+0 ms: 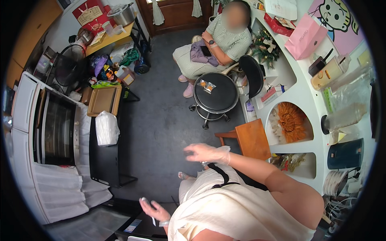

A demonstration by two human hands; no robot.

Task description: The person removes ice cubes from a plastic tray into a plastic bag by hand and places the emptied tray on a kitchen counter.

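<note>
My right hand [206, 154] reaches out to the left in front of my body, in a thin clear glove that ends at the wrist. Its fingers are stretched out, slightly blurred, and hold nothing that I can see. Lower and further left is my left hand [155, 209], palm up with its fingers apart, beside the dark appliance top [161, 201]. A small whitish patch shows at its fingertips, perhaps glove film. A white plastic-wrapped package [107, 129] lies on the black bench [105, 162] to the left.
Baking trays [104, 100] lean behind the package, and an oven [59, 128] stands at the far left. Ahead, a person [225, 40] sits by a black wheeled stool [216, 98] bearing small wrapped snacks [206, 86]. A wooden stool [252, 138] stands right, beside white shelving [295, 86].
</note>
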